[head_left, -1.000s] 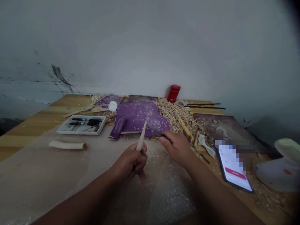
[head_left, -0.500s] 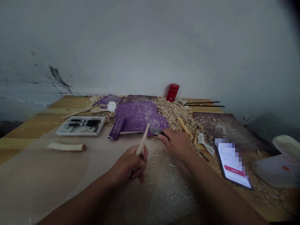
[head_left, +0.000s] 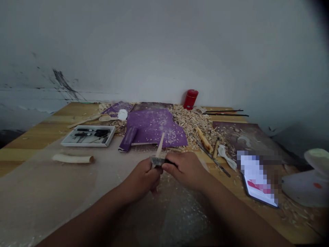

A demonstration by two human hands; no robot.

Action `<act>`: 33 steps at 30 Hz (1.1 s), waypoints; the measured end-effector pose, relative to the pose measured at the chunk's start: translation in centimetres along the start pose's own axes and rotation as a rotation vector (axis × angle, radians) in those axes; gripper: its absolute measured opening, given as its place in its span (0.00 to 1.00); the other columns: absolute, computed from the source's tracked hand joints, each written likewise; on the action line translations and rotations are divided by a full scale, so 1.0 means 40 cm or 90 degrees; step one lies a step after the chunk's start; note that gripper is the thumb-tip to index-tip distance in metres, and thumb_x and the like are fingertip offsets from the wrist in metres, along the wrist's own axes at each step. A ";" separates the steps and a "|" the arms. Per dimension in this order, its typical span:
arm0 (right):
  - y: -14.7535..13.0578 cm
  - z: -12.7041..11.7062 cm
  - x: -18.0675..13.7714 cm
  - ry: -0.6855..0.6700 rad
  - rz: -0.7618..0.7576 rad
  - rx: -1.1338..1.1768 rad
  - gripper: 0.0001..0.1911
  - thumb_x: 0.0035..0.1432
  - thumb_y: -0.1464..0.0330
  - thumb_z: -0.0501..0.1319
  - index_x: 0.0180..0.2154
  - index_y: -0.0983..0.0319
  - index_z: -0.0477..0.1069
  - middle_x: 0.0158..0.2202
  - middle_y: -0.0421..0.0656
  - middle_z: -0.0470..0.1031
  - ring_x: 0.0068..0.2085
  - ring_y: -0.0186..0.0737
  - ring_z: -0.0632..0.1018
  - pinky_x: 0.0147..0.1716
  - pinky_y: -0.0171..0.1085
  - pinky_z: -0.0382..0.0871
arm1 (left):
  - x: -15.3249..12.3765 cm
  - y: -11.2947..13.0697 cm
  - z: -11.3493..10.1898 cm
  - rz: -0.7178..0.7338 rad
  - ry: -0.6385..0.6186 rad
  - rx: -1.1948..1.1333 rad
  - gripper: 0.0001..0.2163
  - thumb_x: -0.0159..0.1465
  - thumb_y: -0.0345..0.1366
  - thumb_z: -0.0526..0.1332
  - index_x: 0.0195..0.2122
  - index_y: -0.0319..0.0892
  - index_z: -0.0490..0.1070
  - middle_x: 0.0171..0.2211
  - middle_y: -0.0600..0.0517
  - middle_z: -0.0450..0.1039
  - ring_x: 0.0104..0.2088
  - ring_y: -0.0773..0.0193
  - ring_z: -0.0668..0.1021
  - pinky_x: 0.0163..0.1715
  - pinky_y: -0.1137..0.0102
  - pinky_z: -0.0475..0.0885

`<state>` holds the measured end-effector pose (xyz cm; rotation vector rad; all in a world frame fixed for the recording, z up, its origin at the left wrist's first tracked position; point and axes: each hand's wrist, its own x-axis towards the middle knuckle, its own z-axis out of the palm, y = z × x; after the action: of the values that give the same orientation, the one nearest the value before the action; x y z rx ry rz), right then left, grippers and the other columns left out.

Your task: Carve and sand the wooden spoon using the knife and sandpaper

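My left hand (head_left: 142,178) is closed around a thin pale wooden stick (head_left: 160,145) that points up and away from me. Close beside it, my right hand (head_left: 186,169) grips a carving knife (head_left: 157,161) by its dark handle. The blade lies across the stick just above my left fingers. Both hands hover over a sheet of bubble wrap (head_left: 180,212) sprinkled with small wood chips.
A purple sheet (head_left: 154,127) and a heap of wood shavings (head_left: 191,125) lie behind. At left are a white tray of tools (head_left: 88,135), a pale wooden piece (head_left: 73,158) and wooden spoons (head_left: 108,118). A phone (head_left: 258,181), loose carving tools (head_left: 212,154) and a red can (head_left: 190,99) are at right.
My right hand has drawn the knife back toward me, from near the stick's tip down to its base by my left hand. The left hand stays nearly still.
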<state>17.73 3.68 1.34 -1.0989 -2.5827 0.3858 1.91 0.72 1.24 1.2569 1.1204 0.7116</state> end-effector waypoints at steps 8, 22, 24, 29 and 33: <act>0.088 -0.031 -0.015 0.315 0.204 -0.146 0.19 0.58 0.57 0.43 0.30 0.62 0.65 0.25 0.42 0.69 0.26 0.35 0.69 0.23 0.32 0.48 | -0.013 -0.003 -0.002 -0.019 -0.107 -0.104 0.02 0.55 0.30 0.48 0.27 0.42 0.57 0.11 0.61 0.55 0.12 0.74 0.58 0.15 0.73 0.66; 0.033 -0.003 0.001 0.057 0.020 -0.108 0.20 0.58 0.56 0.43 0.30 0.60 0.66 0.26 0.39 0.70 0.26 0.33 0.69 0.23 0.32 0.48 | -0.003 -0.005 -0.010 -0.009 -0.057 -0.004 0.04 0.56 0.31 0.49 0.25 0.41 0.58 0.11 0.62 0.55 0.13 0.73 0.60 0.16 0.74 0.67; 0.066 -0.014 -0.002 0.136 0.111 -0.168 0.21 0.57 0.55 0.43 0.30 0.60 0.66 0.26 0.40 0.70 0.25 0.34 0.69 0.22 0.32 0.46 | -0.008 -0.002 -0.009 -0.010 -0.097 -0.050 0.03 0.56 0.30 0.48 0.27 0.41 0.58 0.11 0.62 0.54 0.13 0.74 0.58 0.16 0.74 0.67; 0.099 -0.032 -0.015 0.301 0.189 -0.085 0.19 0.58 0.57 0.42 0.32 0.62 0.65 0.25 0.41 0.69 0.25 0.34 0.68 0.23 0.31 0.51 | -0.006 -0.003 -0.007 -0.046 -0.139 -0.110 0.03 0.57 0.31 0.48 0.30 0.41 0.59 0.13 0.60 0.61 0.10 0.76 0.59 0.10 0.79 0.60; 0.050 -0.008 -0.009 0.111 0.015 -0.009 0.18 0.58 0.58 0.44 0.30 0.61 0.65 0.24 0.38 0.68 0.26 0.32 0.68 0.24 0.30 0.52 | 0.004 -0.009 -0.009 -0.035 -0.099 -0.143 0.04 0.57 0.34 0.51 0.32 0.40 0.60 0.18 0.58 0.67 0.10 0.78 0.58 0.14 0.76 0.65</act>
<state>19.39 4.80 0.86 -1.1167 -2.4254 0.2641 1.59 0.90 0.89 1.0682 0.9166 0.6669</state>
